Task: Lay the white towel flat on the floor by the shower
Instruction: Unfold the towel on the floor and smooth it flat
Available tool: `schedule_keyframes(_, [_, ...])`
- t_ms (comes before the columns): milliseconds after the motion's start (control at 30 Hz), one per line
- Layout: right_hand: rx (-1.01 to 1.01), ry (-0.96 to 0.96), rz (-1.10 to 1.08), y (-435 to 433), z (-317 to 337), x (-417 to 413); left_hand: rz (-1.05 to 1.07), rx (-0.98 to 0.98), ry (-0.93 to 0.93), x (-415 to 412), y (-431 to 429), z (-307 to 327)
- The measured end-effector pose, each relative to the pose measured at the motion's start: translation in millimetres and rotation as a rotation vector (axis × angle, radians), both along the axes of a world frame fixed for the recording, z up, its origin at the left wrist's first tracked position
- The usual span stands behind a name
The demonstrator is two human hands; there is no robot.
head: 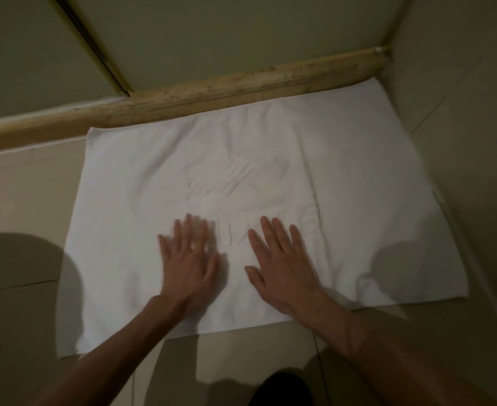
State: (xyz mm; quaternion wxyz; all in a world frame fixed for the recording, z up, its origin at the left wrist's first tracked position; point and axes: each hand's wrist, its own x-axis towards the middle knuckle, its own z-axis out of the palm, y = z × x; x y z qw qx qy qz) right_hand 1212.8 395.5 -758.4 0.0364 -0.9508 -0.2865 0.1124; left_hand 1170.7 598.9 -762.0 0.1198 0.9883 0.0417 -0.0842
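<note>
The white towel (343,159) lies spread out on the beige tiled floor, its far edge against the raised shower threshold (229,89). An embossed pattern shows in its middle. My left hand (190,260) lies palm down on the towel's near half with fingers straight and spread; it is motion-blurred. My right hand (282,262) presses flat beside it, fingers straight, palm down. Both forearms reach in from the bottom of the view.
A glass shower door with a metal frame (95,45) rises behind the threshold. A wall (461,112) closes the right side next to the towel's edge. Bare floor tile (21,200) lies to the left. A dark shape (282,388) sits at the bottom edge.
</note>
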Motion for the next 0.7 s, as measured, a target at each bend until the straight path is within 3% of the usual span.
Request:
schedule_keyframes(133, [-0.036, -0.007, -0.086, -16, 0, 7, -0.2, 0.048, 0.012, 21, -55, -10])
schedule_keyframes(233, [0.007, 0.027, -0.112, -29, 0, 6, -0.195, 0.131, 0.03, 25, -62, -19])
schedule_keyframes(700, [-0.033, 0.007, -0.217, -110, -5, 21, -0.203, 0.019, 0.033, 25, -67, -12])
